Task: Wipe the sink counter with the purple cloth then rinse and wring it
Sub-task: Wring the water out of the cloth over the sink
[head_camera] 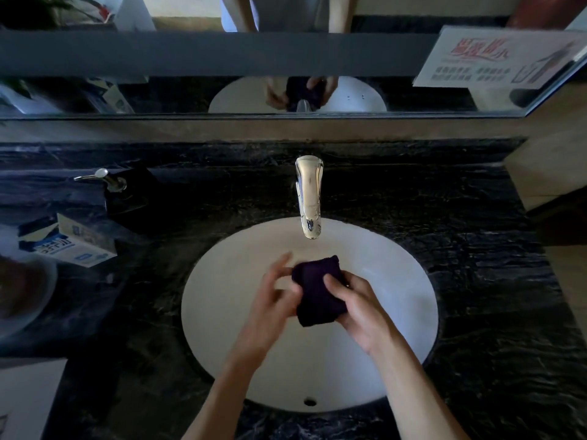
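Observation:
A folded dark purple cloth [314, 290] is held over the white oval sink basin [222, 281], just below the chrome faucet spout [309, 198]. My right hand [359, 309] grips the cloth's right side, thumb on top. My left hand [273, 300] holds its left edge with the fingers partly spread. No water is seen running from the spout. The black marble counter [460, 249] surrounds the basin.
A chrome soap dispenser [108, 181] stands at the back left. A blue and white carton [70, 242] lies on the left counter near a second basin [25, 296]. A mirror [190, 93] runs behind, with a printed sign [495, 58] at the upper right.

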{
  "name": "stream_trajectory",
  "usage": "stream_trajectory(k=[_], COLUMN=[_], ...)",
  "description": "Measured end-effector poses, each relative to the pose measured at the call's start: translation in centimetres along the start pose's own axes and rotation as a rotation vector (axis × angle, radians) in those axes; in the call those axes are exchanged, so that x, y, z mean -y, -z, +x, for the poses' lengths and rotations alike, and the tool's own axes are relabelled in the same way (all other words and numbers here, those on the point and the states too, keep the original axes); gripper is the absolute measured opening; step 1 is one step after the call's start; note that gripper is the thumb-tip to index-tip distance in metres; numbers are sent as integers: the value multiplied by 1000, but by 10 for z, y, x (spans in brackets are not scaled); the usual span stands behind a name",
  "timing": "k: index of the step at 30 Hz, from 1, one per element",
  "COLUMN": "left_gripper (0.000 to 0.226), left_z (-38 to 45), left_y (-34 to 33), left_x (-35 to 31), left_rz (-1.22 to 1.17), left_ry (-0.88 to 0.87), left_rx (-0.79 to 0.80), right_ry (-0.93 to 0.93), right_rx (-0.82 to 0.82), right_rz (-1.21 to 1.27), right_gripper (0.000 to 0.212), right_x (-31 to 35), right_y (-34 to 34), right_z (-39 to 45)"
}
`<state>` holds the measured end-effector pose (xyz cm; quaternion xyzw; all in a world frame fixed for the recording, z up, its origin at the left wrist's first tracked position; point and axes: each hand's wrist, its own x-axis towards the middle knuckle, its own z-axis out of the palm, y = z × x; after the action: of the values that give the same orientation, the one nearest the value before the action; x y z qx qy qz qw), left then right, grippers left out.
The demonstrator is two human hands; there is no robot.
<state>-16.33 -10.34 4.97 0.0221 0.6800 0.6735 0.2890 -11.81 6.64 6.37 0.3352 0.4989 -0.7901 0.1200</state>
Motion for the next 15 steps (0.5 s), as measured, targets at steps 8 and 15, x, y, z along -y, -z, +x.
stream_trajectory(k=[8,15], left_gripper=[96,102], left_z=[10,7], left_y=[-12,-16], left_x=[-14,-16], left_rz=[-791,-733], left_ry=[692,608], left_rx=[370,575], right_ry=[-42,32], right_rx=[375,486], right_rz=[-231,-596], right_gripper=[36,42], right_x=[37,60], right_y=[10,17], right_z=[9,9])
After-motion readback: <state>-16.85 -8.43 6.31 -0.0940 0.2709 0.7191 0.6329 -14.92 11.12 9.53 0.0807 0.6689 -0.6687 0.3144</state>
